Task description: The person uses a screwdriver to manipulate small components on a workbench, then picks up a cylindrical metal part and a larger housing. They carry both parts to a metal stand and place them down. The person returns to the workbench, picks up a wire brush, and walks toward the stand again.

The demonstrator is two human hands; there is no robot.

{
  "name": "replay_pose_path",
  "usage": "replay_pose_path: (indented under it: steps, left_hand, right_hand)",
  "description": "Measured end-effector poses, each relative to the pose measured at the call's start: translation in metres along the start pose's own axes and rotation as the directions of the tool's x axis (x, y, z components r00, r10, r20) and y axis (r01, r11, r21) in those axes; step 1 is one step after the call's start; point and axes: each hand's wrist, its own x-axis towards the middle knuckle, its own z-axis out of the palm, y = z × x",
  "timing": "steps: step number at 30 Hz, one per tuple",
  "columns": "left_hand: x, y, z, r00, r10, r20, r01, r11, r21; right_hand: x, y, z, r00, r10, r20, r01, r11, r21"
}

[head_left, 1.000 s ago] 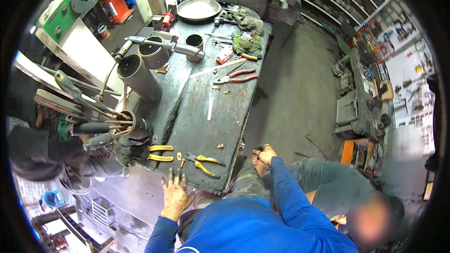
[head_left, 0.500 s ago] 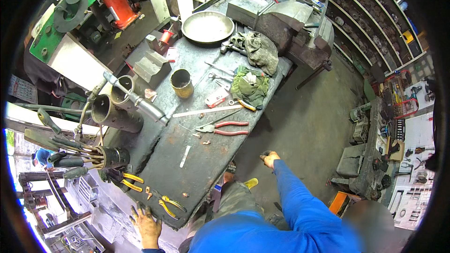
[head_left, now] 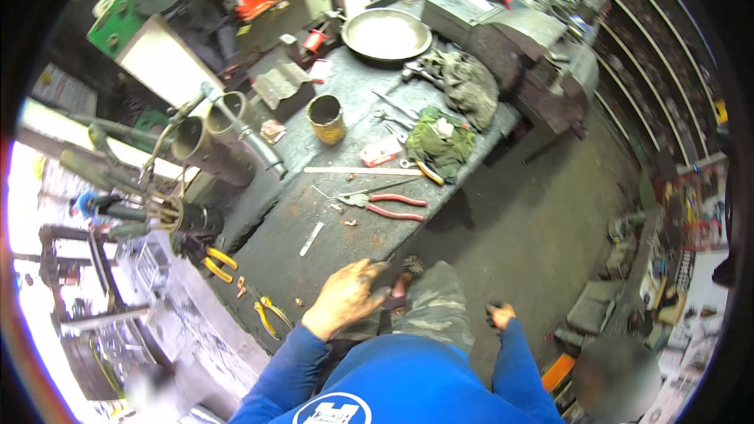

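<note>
My left hand (head_left: 345, 297) is over the bench's near edge, fingers apart, and I see nothing in it. Out over the floor, my right hand (head_left: 500, 316) is small in view, its darkened fingers curled in; whether anything is inside them is hidden. Closest to my left hand lie yellow-handled pliers (head_left: 272, 317) at the bench corner. Another yellow-handled pair (head_left: 219, 265) rests farther left. Red-handled pliers (head_left: 386, 204) lie beyond my left hand, beside a thin pale strip (head_left: 312, 239). A long flat metal ruler (head_left: 350, 171) lies behind them.
The dark workbench (head_left: 271, 255) also bears a round metal pan (head_left: 386, 34), a rusty cup (head_left: 326, 119), a green rag (head_left: 438, 146) and a grey cloth (head_left: 469, 88). A large vise (head_left: 542, 82) juts from its right end. Shelves (head_left: 658, 71) and a tool-laden side bench (head_left: 593, 306) stand right.
My left hand has moved right and upward from beside the bench corner to its near edge. My right hand has dropped lower and farther right. The view has shifted; the bench tools lie as before.
</note>
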Motion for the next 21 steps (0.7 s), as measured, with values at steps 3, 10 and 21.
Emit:
replay_pose_path:
  steps: [3, 10, 21]
  left_hand:
    - [0.038, 0.027, 0.016, 0.995, -0.08, 0.056, 0.087, 0.988, -0.125]
    - [0.147, 0.061, 0.137, 0.926, -0.293, 0.239, 0.22, 0.932, 0.29]
    - [0.134, 0.052, 0.263, 0.602, -0.734, 0.314, 0.743, 0.659, 0.115]
  right_hand:
    - [0.021, 0.019, -0.067, 1.0, 0.004, -0.017, -0.004, 1.0, -0.017]
    - [0.209, -0.03, -0.241, 0.963, -0.094, -0.251, 0.116, 0.99, 0.075]
    - [0.308, -0.174, -0.262, 0.913, -0.299, 0.277, 0.4, 0.791, -0.464]
